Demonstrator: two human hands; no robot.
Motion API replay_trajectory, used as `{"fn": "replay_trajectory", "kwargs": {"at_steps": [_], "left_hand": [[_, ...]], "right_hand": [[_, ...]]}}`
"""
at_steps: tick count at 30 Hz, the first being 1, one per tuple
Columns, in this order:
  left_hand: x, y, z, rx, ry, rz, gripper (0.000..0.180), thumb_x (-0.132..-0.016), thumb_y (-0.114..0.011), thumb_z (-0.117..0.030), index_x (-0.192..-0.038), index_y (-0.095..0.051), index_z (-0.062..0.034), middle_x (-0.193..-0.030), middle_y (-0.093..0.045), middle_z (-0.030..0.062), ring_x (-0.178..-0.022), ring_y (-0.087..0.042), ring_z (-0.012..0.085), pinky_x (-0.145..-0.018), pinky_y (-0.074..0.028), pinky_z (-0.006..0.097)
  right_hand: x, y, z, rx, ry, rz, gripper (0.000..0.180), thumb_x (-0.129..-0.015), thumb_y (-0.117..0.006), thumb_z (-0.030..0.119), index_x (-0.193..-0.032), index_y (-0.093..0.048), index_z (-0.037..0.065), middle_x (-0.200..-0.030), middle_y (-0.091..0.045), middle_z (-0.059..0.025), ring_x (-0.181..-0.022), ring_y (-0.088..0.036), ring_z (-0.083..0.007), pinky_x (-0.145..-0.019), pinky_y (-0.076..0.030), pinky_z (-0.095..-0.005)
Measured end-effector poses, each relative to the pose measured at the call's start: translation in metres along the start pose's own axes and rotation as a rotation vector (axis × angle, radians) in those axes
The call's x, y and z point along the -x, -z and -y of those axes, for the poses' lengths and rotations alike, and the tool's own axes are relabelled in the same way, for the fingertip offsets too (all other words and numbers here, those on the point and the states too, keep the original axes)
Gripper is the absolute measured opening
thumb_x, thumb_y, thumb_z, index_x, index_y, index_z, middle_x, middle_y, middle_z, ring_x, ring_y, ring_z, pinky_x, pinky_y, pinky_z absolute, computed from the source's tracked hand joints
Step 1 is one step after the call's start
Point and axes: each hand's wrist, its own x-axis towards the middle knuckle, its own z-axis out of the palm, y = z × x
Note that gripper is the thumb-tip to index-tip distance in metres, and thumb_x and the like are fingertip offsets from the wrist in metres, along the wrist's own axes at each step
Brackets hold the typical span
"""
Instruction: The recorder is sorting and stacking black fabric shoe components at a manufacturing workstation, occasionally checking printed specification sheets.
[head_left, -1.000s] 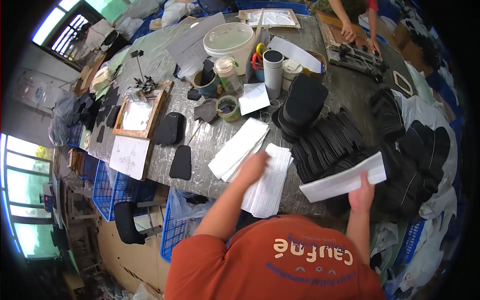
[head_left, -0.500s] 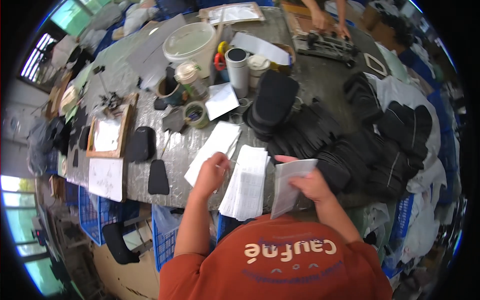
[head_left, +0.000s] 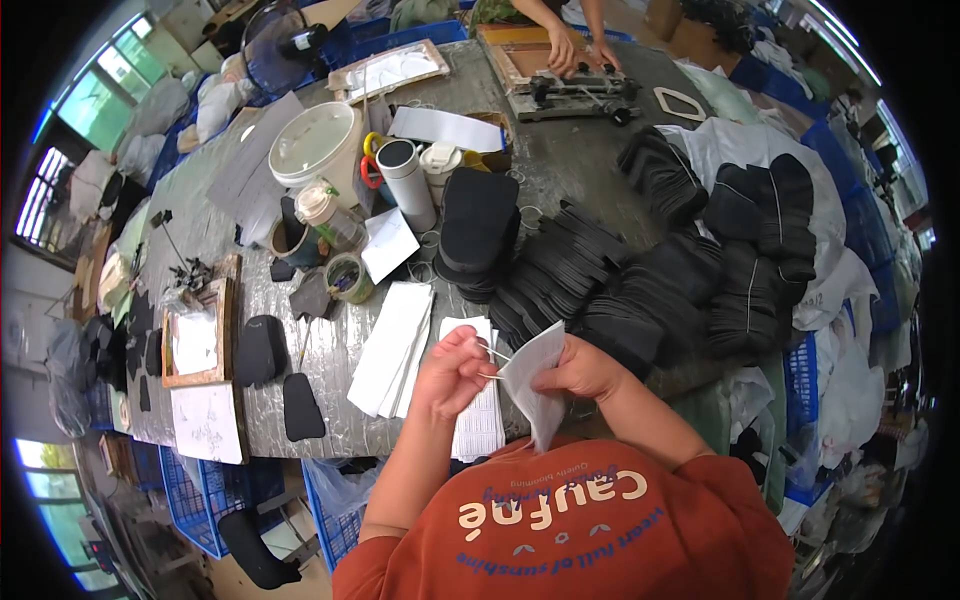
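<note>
My right hand [head_left: 585, 370] grips a thin bundle of white paper sheets [head_left: 536, 380], held up on edge in front of my chest. Fingers pinched, my left hand [head_left: 453, 372] holds a thin pale band [head_left: 493, 351], probably a rubber band, pulled out in a loop toward the bundle's left edge. How far it goes round the sheets I cannot tell. Below my hands lies a pile of printed sheets [head_left: 480, 428], partly covered by my left hand. Left of that rests a fanned stack of blank-looking white slips [head_left: 392, 350].
Stacked black pads [head_left: 480, 225] and rows of more pads [head_left: 560, 265] fill the table's middle and right. A white bucket [head_left: 315, 145], a grey flask [head_left: 405, 185] and jars stand behind the slips. Across the table, a co-worker's hands [head_left: 570, 55] touch a clamp frame [head_left: 585, 95].
My left hand has moved right from the slips to the bundle, stretching the band. The bundle has turned and come closer to my left hand. The whole view has shifted.
</note>
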Motion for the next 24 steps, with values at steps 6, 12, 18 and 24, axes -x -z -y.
{"fn": "replay_trajectory", "kwargs": {"at_steps": [6,12,18,24], "left_hand": [[0.013,-0.061,0.000,-1.250,-0.377,0.407,0.029,-0.077,-0.057,0.002,-0.104,-0.057,-0.0062,-0.102,-0.062,0.0171,-0.061,-0.055,0.0172,-0.057,-0.044,0.026],[0.009,-0.057,-0.001,-1.672,-0.292,0.148,0.029,-0.076,-0.061,0.001,-0.104,-0.057,-0.0028,-0.085,-0.064,0.0104,-0.076,-0.061,0.0205,-0.068,-0.048,0.030],[-0.017,-0.042,0.026,-0.995,-0.291,-0.068,0.021,-0.085,-0.054,-0.006,-0.105,-0.056,0.0016,-0.089,-0.061,0.0040,-0.084,-0.057,0.0120,-0.078,-0.044,0.025],[-0.025,-0.045,0.018,-0.632,-0.343,-0.103,0.021,-0.089,-0.048,-0.007,-0.104,-0.055,0.0061,-0.100,-0.062,0.0133,-0.089,-0.060,0.0185,-0.082,-0.046,0.030]], "right_hand": [[0.004,-0.004,0.025,1.074,0.103,-0.212,0.035,-0.074,-0.061,0.001,-0.109,-0.056,-0.003,-0.094,-0.064,-0.0171,-0.083,-0.062,-0.0176,-0.075,-0.047,-0.0280],[0.016,0.015,0.037,0.321,0.220,-0.438,0.069,-0.074,-0.063,-0.002,-0.135,-0.032,0.002,-0.105,-0.059,-0.0078,-0.095,-0.055,-0.0110,-0.085,-0.044,-0.0273],[0.001,-0.009,0.012,0.334,0.349,-0.523,0.059,-0.078,-0.061,0.001,-0.132,-0.037,0.001,-0.106,-0.058,-0.0059,-0.096,-0.054,-0.0110,-0.087,-0.042,-0.0272],[0.001,-0.001,-0.007,-0.137,0.399,-0.593,0.031,-0.087,-0.052,0.006,-0.116,-0.048,-0.005,-0.100,-0.059,-0.0077,-0.090,-0.055,-0.0095,-0.080,-0.045,-0.0229]]}}
